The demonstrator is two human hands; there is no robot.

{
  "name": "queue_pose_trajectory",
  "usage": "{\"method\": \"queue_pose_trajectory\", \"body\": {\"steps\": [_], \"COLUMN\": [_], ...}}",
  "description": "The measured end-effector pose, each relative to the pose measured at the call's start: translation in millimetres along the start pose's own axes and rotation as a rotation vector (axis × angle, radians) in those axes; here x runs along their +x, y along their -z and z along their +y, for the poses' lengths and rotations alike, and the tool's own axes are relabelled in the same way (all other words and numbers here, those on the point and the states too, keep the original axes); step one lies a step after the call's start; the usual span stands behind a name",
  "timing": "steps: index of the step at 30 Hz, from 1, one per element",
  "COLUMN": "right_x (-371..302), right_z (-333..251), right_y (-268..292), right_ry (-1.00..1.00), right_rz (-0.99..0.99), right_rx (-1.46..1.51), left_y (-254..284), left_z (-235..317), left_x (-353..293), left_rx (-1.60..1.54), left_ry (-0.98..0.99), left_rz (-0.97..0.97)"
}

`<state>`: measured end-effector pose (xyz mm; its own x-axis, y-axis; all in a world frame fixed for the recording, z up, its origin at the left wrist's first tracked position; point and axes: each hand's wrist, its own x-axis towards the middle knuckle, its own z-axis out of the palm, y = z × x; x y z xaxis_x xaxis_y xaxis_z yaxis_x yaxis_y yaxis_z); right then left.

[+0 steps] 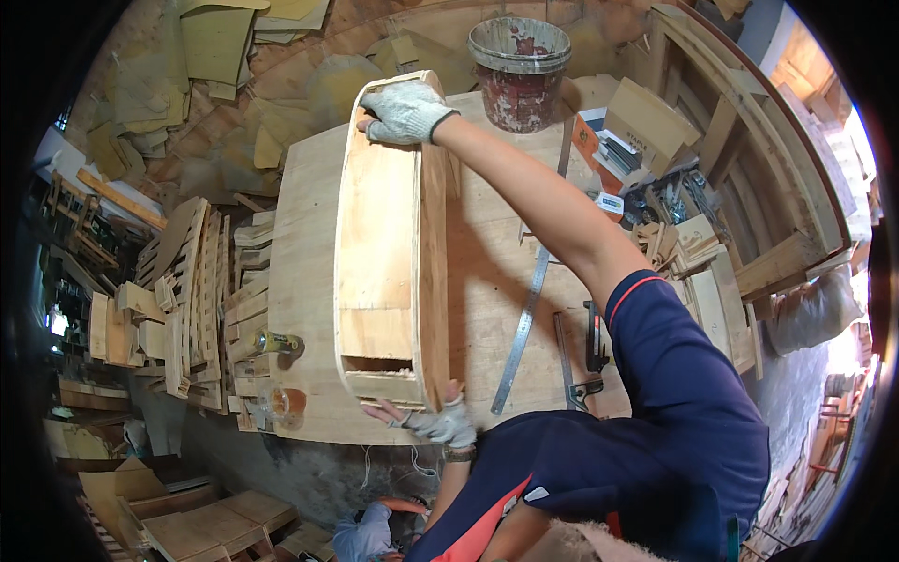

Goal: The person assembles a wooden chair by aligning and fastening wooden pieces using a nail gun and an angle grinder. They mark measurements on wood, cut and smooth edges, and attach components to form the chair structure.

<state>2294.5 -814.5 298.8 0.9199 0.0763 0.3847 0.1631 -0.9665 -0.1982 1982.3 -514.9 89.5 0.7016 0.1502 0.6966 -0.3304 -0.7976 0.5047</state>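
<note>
A long plywood box frame (376, 234) with rounded ends stands on the wooden worktable (304, 225), its narrow side facing up. Near its closer end, a rectangular gap (376, 364) breaks that side. My right hand (405, 112), in a pale knitted glove, reaches across and is closed round the far end, thumb on the side. My left hand (440, 423), in a similar glove with bare fingertips, grips the near end at the table's front edge. To the right of the frame lie a steel ruler (522, 328) and a combination square (568, 370).
A paint-stained bucket (520, 80) stands at the back, with an open cardboard box (651, 126) to its right. A small bottle (279, 342) and an amber round item (288, 403) sit at the left edge. Wood offcuts (183, 300) are stacked further left.
</note>
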Motion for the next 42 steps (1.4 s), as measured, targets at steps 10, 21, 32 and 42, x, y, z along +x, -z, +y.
{"method": "queue_pose_trajectory", "body": {"steps": [10,21,32,42], "right_x": [-32,-29,25,87], "right_z": [18,79,191,255], "right_y": [4,26,42,26], "right_ry": [-0.27,-0.507,-0.67,-0.669], "right_rz": [-0.051,0.245,0.339,0.308], "right_rx": [0.167,0.085,-0.14,-0.359], "left_y": [-55,-209,-419,-534], "left_z": [-251,-240,-100,-115], "left_x": [155,297,433,507], "left_rx": [-0.226,-0.544,-0.515,-0.509], "left_ry": [-0.042,0.178,-0.002,0.035], "left_rz": [-0.01,-0.406,-0.513,-0.644]}}
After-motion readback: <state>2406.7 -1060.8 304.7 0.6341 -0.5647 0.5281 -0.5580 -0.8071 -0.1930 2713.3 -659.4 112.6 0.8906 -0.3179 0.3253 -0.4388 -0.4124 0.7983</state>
